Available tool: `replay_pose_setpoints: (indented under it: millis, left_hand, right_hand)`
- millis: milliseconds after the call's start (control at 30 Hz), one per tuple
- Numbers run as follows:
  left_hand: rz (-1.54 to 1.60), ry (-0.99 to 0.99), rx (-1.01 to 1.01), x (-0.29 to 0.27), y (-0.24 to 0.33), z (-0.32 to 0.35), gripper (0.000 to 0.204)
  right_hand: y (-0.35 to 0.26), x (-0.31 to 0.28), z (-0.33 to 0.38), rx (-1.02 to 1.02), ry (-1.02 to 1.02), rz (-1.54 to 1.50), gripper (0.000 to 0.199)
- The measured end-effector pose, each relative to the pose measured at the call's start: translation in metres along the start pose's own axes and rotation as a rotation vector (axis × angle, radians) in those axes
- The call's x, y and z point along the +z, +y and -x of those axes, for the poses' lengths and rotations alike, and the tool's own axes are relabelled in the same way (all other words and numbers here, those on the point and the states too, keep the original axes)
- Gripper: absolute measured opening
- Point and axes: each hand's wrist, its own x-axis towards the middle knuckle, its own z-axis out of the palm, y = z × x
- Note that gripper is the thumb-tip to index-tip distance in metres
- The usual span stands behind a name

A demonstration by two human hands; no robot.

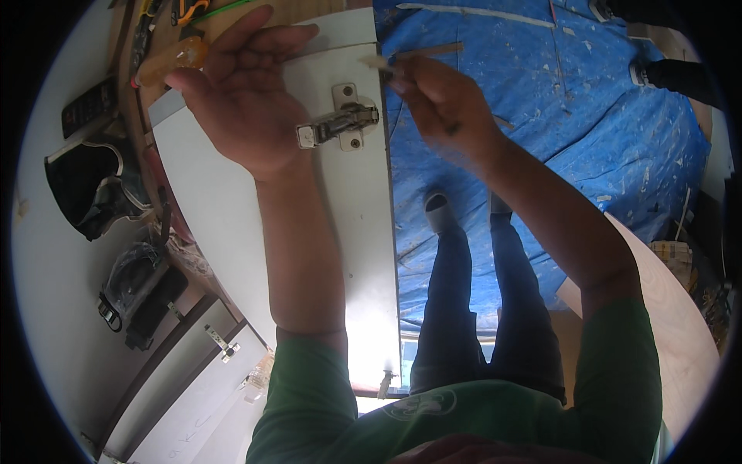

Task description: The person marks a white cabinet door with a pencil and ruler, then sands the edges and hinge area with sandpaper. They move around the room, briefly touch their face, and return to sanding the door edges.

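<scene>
A white panel [340,232] lies in front of me, with a metal cabinet hinge [348,120] screwed on near its right edge. Palm up above the panel, my left hand [251,100] is open, its fingers apart and loosely bent, with nothing in it. Its wrist is close beside the hinge arm. My right hand [448,104] is closed in a pinch around a small pale piece [376,62] at the panel's right edge, above the hinge. What kind of piece it is I cannot make out.
A blue tarp [541,155] covers the floor to the right, with a wood strip [433,50] on it. Another person's feet [638,73] are at the far right. At left are an orange bottle [174,62], a dark tool pouch [97,182] and another hinged panel [201,387].
</scene>
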Motion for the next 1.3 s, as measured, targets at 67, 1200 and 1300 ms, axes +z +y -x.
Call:
replay_pose_setpoints:
  millis: [67, 1200, 1300]
  left_hand:
    - [0.014, -0.008, -0.005, 0.000, -0.002, 0.000, 0.097]
    - [-0.055, 0.230, 0.058, 0.033, 0.000, 0.005, 0.075]
    - [-0.036, 0.238, 0.060, 0.033, 0.000, 0.005, 0.075]
  right_hand:
    - [-0.005, 0.003, 0.020, -0.048, -0.024, 0.018, 0.016]
    - [-0.034, -0.044, 0.008, -0.265, -0.308, 0.544, 0.034]
    - [-0.053, -0.040, 0.032, -0.287, -0.453, 0.502, 0.036]
